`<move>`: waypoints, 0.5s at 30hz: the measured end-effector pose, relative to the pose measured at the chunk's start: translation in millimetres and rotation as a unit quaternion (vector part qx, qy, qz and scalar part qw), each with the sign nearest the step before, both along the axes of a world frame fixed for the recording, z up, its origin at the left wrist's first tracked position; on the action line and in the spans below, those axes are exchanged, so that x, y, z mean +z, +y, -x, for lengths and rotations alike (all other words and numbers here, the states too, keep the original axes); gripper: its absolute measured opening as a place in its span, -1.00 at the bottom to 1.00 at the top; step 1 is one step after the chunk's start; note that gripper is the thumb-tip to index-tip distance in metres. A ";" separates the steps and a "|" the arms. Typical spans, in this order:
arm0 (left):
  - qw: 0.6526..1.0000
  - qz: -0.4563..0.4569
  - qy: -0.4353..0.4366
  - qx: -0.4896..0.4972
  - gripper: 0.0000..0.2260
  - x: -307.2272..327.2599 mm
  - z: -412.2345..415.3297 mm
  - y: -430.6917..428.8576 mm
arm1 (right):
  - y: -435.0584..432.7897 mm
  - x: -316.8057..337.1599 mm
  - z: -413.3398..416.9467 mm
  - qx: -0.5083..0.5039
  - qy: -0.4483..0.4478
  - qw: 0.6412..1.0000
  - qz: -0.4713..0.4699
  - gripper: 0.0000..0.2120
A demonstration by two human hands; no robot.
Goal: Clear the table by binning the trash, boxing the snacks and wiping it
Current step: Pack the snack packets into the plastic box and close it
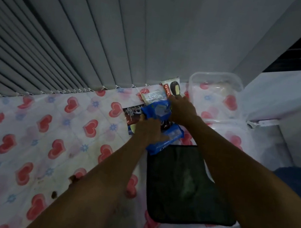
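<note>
A pile of snack packets lies at the far middle of the heart-patterned table point(44, 137). My left hand point(148, 131) grips a blue cookie packet point(169, 140) near its lower end. My right hand point(182, 110) holds another blue packet point(158, 111) lifted above the pile. Behind them lie a white wrapper point(153, 95) and a Choco Pie packet point(171, 88). A dark red packet point(130, 116) sits under my left hand. A clear plastic box point(214, 96) stands open at the back right, just beyond my right hand.
A dark green cloth point(185, 185) lies flat on the table's near right part, under my forearms. Brown stains point(73, 179) mark the tablecloth near my left forearm. Vertical blinds point(59, 41) hang behind the table. A white cabinet point(294, 100) stands at right.
</note>
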State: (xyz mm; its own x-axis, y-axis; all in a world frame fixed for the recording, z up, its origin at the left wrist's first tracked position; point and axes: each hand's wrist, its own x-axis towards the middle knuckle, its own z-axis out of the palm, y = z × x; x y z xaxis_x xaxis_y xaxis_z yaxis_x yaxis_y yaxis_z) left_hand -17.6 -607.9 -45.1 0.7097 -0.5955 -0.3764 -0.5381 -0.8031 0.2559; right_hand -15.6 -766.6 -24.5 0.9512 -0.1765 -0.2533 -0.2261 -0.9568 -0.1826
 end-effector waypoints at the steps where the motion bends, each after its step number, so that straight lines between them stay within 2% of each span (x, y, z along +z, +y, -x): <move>1: 1.000 0.000 -0.011 -0.009 -0.35 -4.4 0.7 -0.4 | -0.2 -1.6 -4.7 0.015 0.016 1.000 0.006 -0.36; 5: 0.998 -0.003 -0.054 -0.034 -0.29 -13.0 4.2 0.1 | 2.6 -6.9 -16.0 0.056 0.064 0.996 0.032 -0.33; 9: 0.998 -0.019 -0.035 -0.039 -0.25 -16.2 9.4 -1.4 | 4.1 -11.2 -19.5 0.072 0.070 0.993 0.066 -0.30; 15: 0.999 -0.032 -0.017 -0.027 -0.40 -14.8 17.3 0.8 | 8.0 -6.9 -15.4 0.070 0.070 0.993 0.070 -0.32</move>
State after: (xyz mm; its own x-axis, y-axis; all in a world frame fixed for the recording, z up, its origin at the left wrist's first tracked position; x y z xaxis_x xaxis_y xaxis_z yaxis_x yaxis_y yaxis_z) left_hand -34.9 -607.0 -59.9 0.6906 -0.6082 -0.3913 -0.5880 -0.7872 0.1858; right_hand -0.2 -758.6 -31.4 0.9264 -0.0867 -0.3665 -0.1021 -0.9945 -0.0227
